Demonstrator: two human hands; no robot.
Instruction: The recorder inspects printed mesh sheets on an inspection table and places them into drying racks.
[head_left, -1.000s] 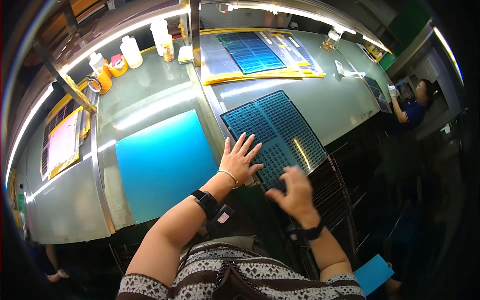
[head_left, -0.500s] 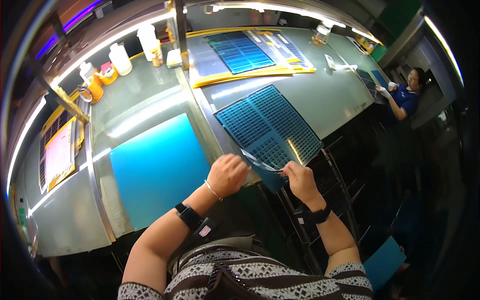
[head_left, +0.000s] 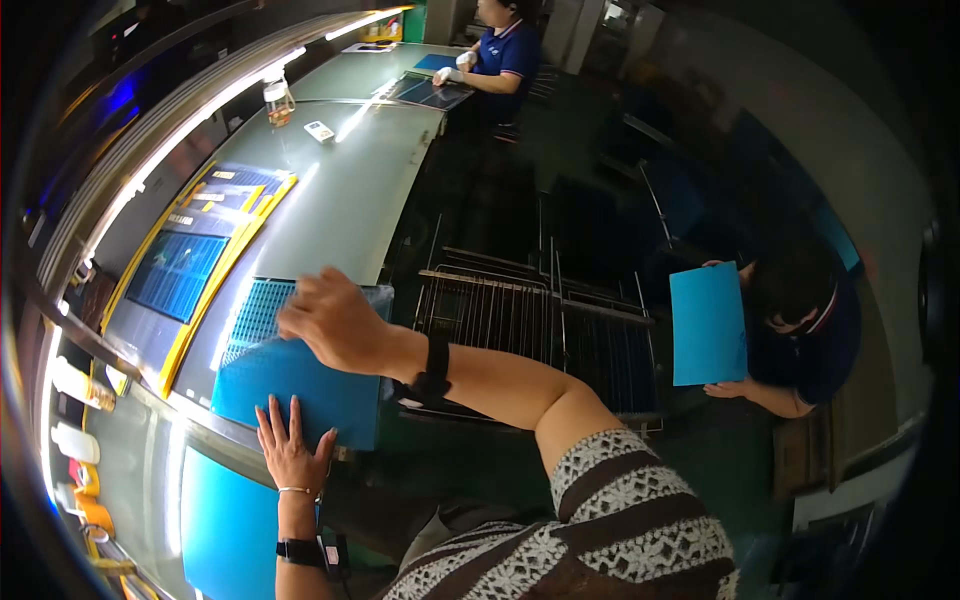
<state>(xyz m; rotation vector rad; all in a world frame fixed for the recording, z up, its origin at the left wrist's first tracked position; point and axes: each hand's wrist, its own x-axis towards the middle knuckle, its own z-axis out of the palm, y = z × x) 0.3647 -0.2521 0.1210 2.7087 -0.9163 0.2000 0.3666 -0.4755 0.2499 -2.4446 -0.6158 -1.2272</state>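
A blue panel (head_left: 305,390) lies at the table's edge, its nearer part plain. A fine grid pattern (head_left: 262,305) shows on its far part. My left hand (head_left: 292,445) rests on the near edge of this panel with fingers spread. Above the panel, my right hand (head_left: 338,320) is closed; what it holds, if anything, is hidden behind the fingers. A greyish clear corner (head_left: 378,298) shows just beyond that hand. Another plain blue panel (head_left: 225,525) lies on the table nearer my left forearm.
Yellow-edged clear sheets (head_left: 168,345) lie along the far left, a patterned blue panel (head_left: 178,275) on them. Wire racks (head_left: 490,315) stand beyond the table. On the right a person holds a blue panel (head_left: 708,325); another in white gloves (head_left: 450,75) works farther along the table. White bottles (head_left: 75,440) stand left.
The view has swung right. My left hand has opened onto the panel, while the right has moved away over it. Plain blue now shows where the grid pattern covered the near part.
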